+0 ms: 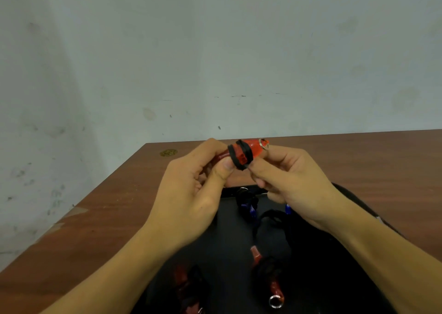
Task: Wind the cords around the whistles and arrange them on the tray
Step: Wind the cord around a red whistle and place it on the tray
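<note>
A red whistle (253,149) with a metal ring at its right end is held up above the table. Black cord (239,157) is wound around its middle in a few turns. My left hand (191,187) grips the whistle's left end between thumb and fingers. My right hand (287,182) pinches the black cord just below the whistle. Underneath lies the black tray (229,246). On it are a blue whistle (248,205) wrapped in cord, a red whistle (270,275) wrapped in cord with a ring, and another red one (189,287) at the lower left.
The tray sits on a brown wooden table (107,218) against a pale wall. A loose black cord loop (270,218) and a blue piece (288,209) lie on the tray under my right hand. A small brass-coloured disc (168,152) is set in the table's far left corner.
</note>
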Available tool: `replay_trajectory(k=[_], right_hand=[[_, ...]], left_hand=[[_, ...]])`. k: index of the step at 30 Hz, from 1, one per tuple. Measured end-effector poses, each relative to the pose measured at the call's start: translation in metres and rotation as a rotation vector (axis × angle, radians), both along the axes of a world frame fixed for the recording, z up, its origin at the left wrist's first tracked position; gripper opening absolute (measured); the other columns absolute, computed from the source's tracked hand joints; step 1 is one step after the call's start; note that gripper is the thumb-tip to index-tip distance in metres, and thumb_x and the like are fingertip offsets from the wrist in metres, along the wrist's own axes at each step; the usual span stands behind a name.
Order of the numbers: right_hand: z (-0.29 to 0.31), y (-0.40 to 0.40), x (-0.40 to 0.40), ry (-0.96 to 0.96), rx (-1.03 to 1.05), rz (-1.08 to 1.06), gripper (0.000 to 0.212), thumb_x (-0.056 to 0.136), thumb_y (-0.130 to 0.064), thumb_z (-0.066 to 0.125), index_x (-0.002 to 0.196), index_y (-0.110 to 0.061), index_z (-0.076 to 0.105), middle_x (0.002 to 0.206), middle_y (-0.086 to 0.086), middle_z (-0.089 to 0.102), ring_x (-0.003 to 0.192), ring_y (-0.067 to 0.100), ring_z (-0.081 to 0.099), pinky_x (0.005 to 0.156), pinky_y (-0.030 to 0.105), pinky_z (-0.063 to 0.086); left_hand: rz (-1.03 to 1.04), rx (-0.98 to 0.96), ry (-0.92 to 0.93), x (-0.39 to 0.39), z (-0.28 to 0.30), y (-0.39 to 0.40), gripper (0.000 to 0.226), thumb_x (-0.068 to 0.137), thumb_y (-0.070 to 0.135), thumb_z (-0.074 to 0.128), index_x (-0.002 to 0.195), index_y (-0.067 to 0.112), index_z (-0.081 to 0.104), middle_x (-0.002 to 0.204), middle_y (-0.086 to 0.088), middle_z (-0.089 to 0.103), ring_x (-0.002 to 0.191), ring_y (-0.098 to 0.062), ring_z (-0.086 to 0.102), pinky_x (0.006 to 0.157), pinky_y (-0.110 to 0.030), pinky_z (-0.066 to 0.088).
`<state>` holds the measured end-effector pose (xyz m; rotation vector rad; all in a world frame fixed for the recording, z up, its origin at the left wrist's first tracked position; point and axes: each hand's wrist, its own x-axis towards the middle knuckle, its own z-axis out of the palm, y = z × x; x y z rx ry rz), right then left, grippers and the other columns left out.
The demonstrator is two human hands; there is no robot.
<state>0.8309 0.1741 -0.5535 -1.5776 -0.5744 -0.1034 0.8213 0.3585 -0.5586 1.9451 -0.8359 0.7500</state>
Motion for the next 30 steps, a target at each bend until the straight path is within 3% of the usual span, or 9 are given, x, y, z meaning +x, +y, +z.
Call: replay_trajectory(k=[3,6,10,15,23,26,30], right_hand=[[-0.003,0.001,0.001,-0.164,-0.098,-0.06,0.022,0.095,-0.021,0.063,0.075,-0.024,0.071,0.06,-0.007,0.056,0.049,0.001,0.046,0.051,0.008,0.037],[-0.007,0.002,0.002,-0.266,-0.194,-0.118,0.021,0.097,-0.018,0.063,0.082,-0.03,0.073,0.065,-0.011,0.061,0.063,0.002,0.056,0.066,0.013,0.044],[-0.008,0.002,-0.002,-0.327,-0.341,-0.167,0.016,0.096,-0.018,0.063,0.094,-0.026,0.076,0.079,-0.018,0.071,0.078,0.001,0.067,0.072,0.011,0.047],[-0.006,-0.001,-0.006,-0.435,-0.426,-0.205,0.014,0.094,-0.015,0.063,0.093,-0.021,0.075,0.086,-0.014,0.072,0.088,0.007,0.069,0.074,0.014,0.052],[-0.002,-0.002,-0.005,-0.491,-0.237,-0.314,0.011,0.09,-0.028,0.069,0.081,-0.023,0.075,0.076,-0.004,0.071,0.068,0.025,0.064,0.066,0.045,0.05],[-0.001,-0.004,-0.004,-0.42,-0.176,-0.283,0.01,0.087,-0.023,0.074,0.079,-0.016,0.074,0.075,-0.002,0.072,0.071,0.018,0.069,0.07,0.037,0.057],[0.001,-0.006,-0.004,-0.287,-0.112,-0.21,0.018,0.076,-0.031,0.076,0.072,-0.013,0.074,0.069,0.001,0.072,0.063,0.008,0.064,0.063,0.019,0.051]], left_hand=[[0.071,-0.01,-0.002,0.003,-0.001,0.001,0.015,0.098,0.035,0.05,0.099,0.029,0.064,0.073,0.009,0.06,0.062,-0.02,0.057,0.055,-0.038,0.047],[0.164,0.026,-0.034,0.005,-0.002,0.003,0.015,0.097,0.035,0.051,0.099,0.027,0.064,0.071,0.006,0.061,0.065,-0.021,0.059,0.056,-0.037,0.046],[0.305,0.121,-0.066,0.011,-0.004,0.008,0.016,0.096,0.035,0.049,0.096,0.026,0.062,0.065,0.007,0.058,0.06,-0.017,0.054,0.052,-0.036,0.045],[0.392,0.278,-0.091,0.016,-0.003,0.016,0.017,0.094,0.037,0.046,0.089,0.026,0.057,0.063,0.01,0.051,0.056,-0.012,0.048,0.048,-0.033,0.04],[0.238,0.535,-0.203,0.009,0.003,0.014,0.016,0.096,0.035,0.041,0.089,0.026,0.052,0.072,0.014,0.044,0.067,-0.015,0.045,0.055,-0.041,0.044],[0.16,0.589,-0.253,0.006,0.004,0.013,0.013,0.098,0.029,0.044,0.089,0.022,0.052,0.074,0.016,0.037,0.068,-0.013,0.039,0.056,-0.037,0.041],[0.092,0.604,-0.275,0.004,0.004,0.011,0.016,0.1,0.027,0.044,0.091,0.019,0.055,0.075,0.014,0.04,0.07,-0.013,0.038,0.058,-0.035,0.039]])
